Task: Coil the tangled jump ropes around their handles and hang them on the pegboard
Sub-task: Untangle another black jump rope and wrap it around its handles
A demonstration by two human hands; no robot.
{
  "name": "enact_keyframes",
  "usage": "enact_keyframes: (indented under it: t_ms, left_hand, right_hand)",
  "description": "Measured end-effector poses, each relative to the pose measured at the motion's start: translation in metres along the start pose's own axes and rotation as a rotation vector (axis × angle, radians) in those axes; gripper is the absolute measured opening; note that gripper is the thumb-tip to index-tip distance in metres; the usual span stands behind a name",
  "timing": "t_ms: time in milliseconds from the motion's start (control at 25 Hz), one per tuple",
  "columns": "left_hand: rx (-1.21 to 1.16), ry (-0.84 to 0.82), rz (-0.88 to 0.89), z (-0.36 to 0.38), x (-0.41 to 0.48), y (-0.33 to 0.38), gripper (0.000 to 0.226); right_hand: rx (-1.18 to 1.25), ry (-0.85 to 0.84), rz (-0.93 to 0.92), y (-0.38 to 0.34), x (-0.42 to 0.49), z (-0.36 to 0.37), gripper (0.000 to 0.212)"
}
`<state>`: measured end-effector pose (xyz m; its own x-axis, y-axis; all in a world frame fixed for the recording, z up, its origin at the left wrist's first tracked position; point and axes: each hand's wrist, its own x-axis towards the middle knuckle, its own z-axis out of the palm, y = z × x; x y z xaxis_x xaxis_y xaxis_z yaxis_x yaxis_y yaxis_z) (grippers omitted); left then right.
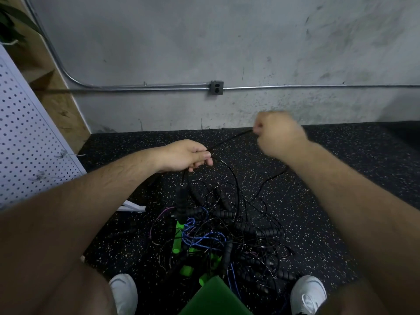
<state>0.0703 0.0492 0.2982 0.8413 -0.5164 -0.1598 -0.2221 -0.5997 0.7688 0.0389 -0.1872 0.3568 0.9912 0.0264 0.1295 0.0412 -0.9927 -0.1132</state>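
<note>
A tangle of jump ropes [218, 237] lies on the dark speckled floor between my feet: black ribbed handles, green handles [176, 243], a blue cord [204, 238] and thin black cords. My left hand [188, 155] is closed around a black cord, and a black handle [180, 201] hangs from it just below the fist. My right hand [278, 133] is raised to the right and pinches the same black cord [229, 140], which runs taut between both hands. The white pegboard [27, 142] leans at the left.
A grey concrete wall [227, 42] with a metal conduit and an outlet box [216, 87] stands close ahead. My two white shoes [123, 292] [308, 294] flank the pile. A green flat object [216, 298] sits at the bottom edge. A wooden panel stands behind the pegboard.
</note>
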Motion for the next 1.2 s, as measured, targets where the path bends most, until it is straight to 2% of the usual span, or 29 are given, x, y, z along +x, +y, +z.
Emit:
enact_keyframes:
  t_ms: [40, 80, 160, 240, 280, 320, 480, 600, 680, 720, 760, 840, 880, 920, 1000, 1040, 1120, 1200]
  left_hand:
    - [-0.017, 0.023, 0.008, -0.001, 0.000, 0.000, 0.028]
    - [-0.022, 0.035, 0.018, 0.001, 0.001, 0.002, 0.028]
    - [-0.018, 0.027, 0.032, 0.009, 0.005, 0.008, 0.029]
    - [-0.034, 0.019, 0.029, 0.015, 0.009, 0.010, 0.030]
    - [-0.049, 0.018, 0.026, 0.016, 0.010, 0.011, 0.031]
    - [-0.067, 0.015, 0.032, 0.015, 0.009, 0.011, 0.032]
    - [-0.168, 0.028, 0.081, 0.012, 0.008, 0.013, 0.029]
    - [-0.118, 0.045, 0.098, 0.009, 0.007, 0.011, 0.028]
    - [-0.118, 0.058, 0.086, 0.008, 0.008, 0.009, 0.029]
    - [-0.131, 0.073, 0.071, 0.009, 0.009, 0.008, 0.029]
    - [-0.137, 0.089, 0.056, 0.010, 0.010, 0.008, 0.029]
    - [-0.098, 0.100, 0.045, 0.015, 0.013, 0.012, 0.030]
    - [-0.074, 0.101, 0.051, 0.017, 0.015, 0.014, 0.031]
    - [-0.060, 0.104, 0.057, 0.018, 0.016, 0.016, 0.032]
    - [-0.064, 0.113, 0.048, 0.017, 0.017, 0.019, 0.034]
    - [-0.076, 0.113, 0.037, 0.016, 0.016, 0.018, 0.034]
    - [-0.116, 0.104, 0.042, 0.016, 0.013, 0.019, 0.032]
    - [-0.167, 0.104, 0.069, 0.014, 0.011, 0.022, 0.030]
  right_hand:
    - [-0.081, -0.016, 0.045, 0.007, 0.001, -0.002, 0.032]
    - [-0.111, -0.075, 0.015, 0.008, -0.002, 0.000, 0.042]
    - [0.078, -0.237, -0.160, -0.010, -0.012, 0.011, 0.055]
    - [0.315, -0.274, -0.320, -0.030, -0.018, 0.018, 0.032]
    - [0.323, -0.222, -0.358, -0.035, -0.015, 0.019, 0.017]
    - [0.293, -0.159, -0.382, -0.037, -0.011, 0.018, 0.012]
    - [0.204, 0.051, -0.371, -0.035, -0.007, 0.011, 0.012]
    - [0.306, 0.311, -0.142, -0.017, -0.002, -0.012, 0.035]
    - [0.338, 0.439, 0.063, 0.010, 0.009, -0.024, 0.033]
    - [0.311, 0.412, 0.121, 0.019, 0.011, -0.024, 0.033]
    - [0.265, 0.307, 0.132, 0.022, 0.010, -0.020, 0.039]
    - [0.195, 0.024, -0.011, 0.012, 0.001, -0.006, 0.064]
    - [0.176, -0.078, -0.132, 0.002, -0.004, 0.000, 0.069]
    - [0.197, -0.129, -0.255, -0.007, -0.007, 0.006, 0.062]
    - [0.217, -0.107, -0.430, -0.019, -0.003, 0.015, 0.029]
    - [0.203, -0.079, -0.451, -0.022, 0.000, 0.018, 0.019]
    - [0.193, -0.017, -0.430, -0.024, 0.004, 0.019, 0.014]
    - [0.288, 0.155, -0.359, -0.024, 0.005, 0.012, 0.014]
